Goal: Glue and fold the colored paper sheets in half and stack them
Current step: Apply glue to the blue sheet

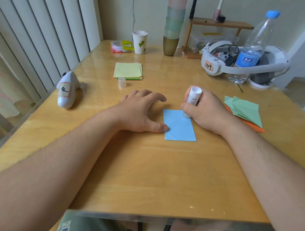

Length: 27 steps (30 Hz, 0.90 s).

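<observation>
A small light-blue paper sheet (180,126) lies flat near the middle of the shiny wooden desk (145,168). It looks like it is folded already, and it has soft crease lines on it.

The right hand (204,111) has its fingers wrapped tight around a white glue stick (193,98). The stick stands almost straight up, and its bottom tip touches the far right corner of the blue sheet. The left hand (141,111) lies on the desk with its fingers spread and a bit bent. Its thumb presses the left edge of the blue sheet so the sheet stays put.

The little clear plastic cap (121,82) of the glue stick stands further back. Just behind it is a neat pile of yellow, green and orange paper squares (128,71). Near the right edge of the desk lie some folded green and orange papers (243,112), one on top of the other.

The blue paper is very light and thin. It bends easily and would slide on the shiny desk, so I think it needs a finger holding it down while the glue rubs across. Pushing hard could crumple or tear it. The best places to hold it are the edges and corners, away from the sticky part.
</observation>
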Motion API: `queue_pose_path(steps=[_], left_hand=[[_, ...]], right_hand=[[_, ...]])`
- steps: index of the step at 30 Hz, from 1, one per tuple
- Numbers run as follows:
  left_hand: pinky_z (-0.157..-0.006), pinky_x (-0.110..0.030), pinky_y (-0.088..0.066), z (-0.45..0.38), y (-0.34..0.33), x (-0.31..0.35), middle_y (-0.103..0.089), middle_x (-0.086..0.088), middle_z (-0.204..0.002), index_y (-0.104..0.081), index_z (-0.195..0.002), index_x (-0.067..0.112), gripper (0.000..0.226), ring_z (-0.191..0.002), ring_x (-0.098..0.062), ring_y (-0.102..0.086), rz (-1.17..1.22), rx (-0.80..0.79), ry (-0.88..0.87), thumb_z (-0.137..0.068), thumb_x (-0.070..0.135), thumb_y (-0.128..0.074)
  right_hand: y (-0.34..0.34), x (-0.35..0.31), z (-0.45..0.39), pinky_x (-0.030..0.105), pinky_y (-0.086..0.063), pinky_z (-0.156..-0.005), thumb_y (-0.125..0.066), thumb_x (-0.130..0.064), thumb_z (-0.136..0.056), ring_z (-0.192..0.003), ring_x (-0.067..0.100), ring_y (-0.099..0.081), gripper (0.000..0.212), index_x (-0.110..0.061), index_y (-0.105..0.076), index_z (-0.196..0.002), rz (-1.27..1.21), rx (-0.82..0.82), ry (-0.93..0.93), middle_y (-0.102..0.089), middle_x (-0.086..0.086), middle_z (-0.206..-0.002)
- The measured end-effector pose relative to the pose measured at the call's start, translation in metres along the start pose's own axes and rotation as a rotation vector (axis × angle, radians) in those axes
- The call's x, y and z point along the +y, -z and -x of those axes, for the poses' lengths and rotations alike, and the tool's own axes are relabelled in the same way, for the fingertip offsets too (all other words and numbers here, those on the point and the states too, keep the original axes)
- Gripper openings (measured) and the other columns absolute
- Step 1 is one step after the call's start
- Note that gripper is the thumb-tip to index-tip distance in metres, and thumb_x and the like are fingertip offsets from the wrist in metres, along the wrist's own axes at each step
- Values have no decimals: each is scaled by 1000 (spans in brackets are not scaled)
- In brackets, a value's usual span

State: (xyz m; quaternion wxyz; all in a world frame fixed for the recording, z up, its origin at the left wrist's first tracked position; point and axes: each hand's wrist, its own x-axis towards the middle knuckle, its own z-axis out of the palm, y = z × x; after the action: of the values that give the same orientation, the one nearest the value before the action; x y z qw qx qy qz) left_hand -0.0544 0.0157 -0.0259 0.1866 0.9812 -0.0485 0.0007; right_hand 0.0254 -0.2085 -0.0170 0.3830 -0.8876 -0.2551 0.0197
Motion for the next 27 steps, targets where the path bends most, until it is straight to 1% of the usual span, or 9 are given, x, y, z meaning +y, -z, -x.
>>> queue_pose_path(steps=[4, 6, 8, 12, 14, 18, 22, 25, 27], left_hand=[[-118, -47, -26, 0, 0, 0, -37, 9, -152, -36, -142, 53, 84, -143, -21, -29, -1, -5, 5, -71, 80, -72], [-119, -47, -26, 0, 0, 0, -37, 9, -152, -36, -142, 54, 84, -143, -21, -29, -2, -9, 4, -71, 81, -72], [-118, -47, -25, 0, 1, 1, -37, 9, -152, -36, -143, 54, 85, -143, -21, -28, 1, -13, 5, -70, 81, -72], [-119, -48, -26, 0, 0, 0, -37, 10, -152, -36, -142, 54, 86, -142, -21, -28, 3, -14, 2, -69, 82, -71], [-119, -49, -26, 0, 0, -1, -37, 10, -151, -36, -141, 55, 88, -142, -21, -29, 6, -15, -1, -65, 87, -68], [-119, -49, -26, -1, -1, -2, -38, 10, -150, -36, -141, 54, 87, -140, -22, -31, 6, -12, 3, -66, 85, -69], [-119, -49, -27, -1, 0, -1, -37, 10, -151, -36, -140, 56, 86, -140, -22, -31, 0, -16, 5, -67, 84, -69], [-119, -49, -26, 0, 1, 0, -37, 10, -152, -36, -141, 55, 85, -141, -22, -30, 1, -22, 8, -69, 82, -71], [-119, -50, -26, 0, 0, 0, -37, 11, -151, -36, -140, 56, 89, -140, -21, -30, 7, -29, 10, -63, 88, -67]], right_hand=[[-2, 1, -4, 28, -39, -59, -68, -23, -91, -61, 7, -46, 14, -17, -56, -86, 4, 36, -10, -55, -8, -69], [-3, 2, -5, 19, -37, -53, -69, -24, -92, -56, 2, -43, 15, -15, -57, -88, -21, 83, -8, -53, -8, -69], [-3, 4, -5, 16, -35, -50, -69, -23, -93, -55, 2, -41, 17, -14, -57, -88, -79, 125, -9, -52, -8, -68], [-3, 6, -7, 28, -38, -60, -70, -22, -94, -61, 9, -44, 18, -18, -56, -82, -160, 150, -20, -51, -9, -66], [-3, 7, -7, 28, -38, -59, -70, -22, -94, -61, 9, -44, 18, -17, -56, -83, -165, 140, -17, -51, -8, -67], [-4, 8, -7, 15, -34, -49, -70, -21, -94, -54, 2, -40, 18, -11, -57, -88, -132, 117, -9, -49, -9, -66], [-4, 7, -7, 12, -32, -46, -70, -23, -93, -52, 0, -42, 18, -12, -56, -89, -50, 79, 7, -50, -9, -66], [-3, 7, -7, 16, -35, -49, -69, -26, -93, -53, 0, -44, 19, -15, -55, -88, -15, 64, 4, -52, -8, -68], [-4, 6, -7, 25, -38, -55, -69, -28, -93, -56, 3, -45, 19, -16, -55, -89, 13, 80, 2, -54, -7, -69]])
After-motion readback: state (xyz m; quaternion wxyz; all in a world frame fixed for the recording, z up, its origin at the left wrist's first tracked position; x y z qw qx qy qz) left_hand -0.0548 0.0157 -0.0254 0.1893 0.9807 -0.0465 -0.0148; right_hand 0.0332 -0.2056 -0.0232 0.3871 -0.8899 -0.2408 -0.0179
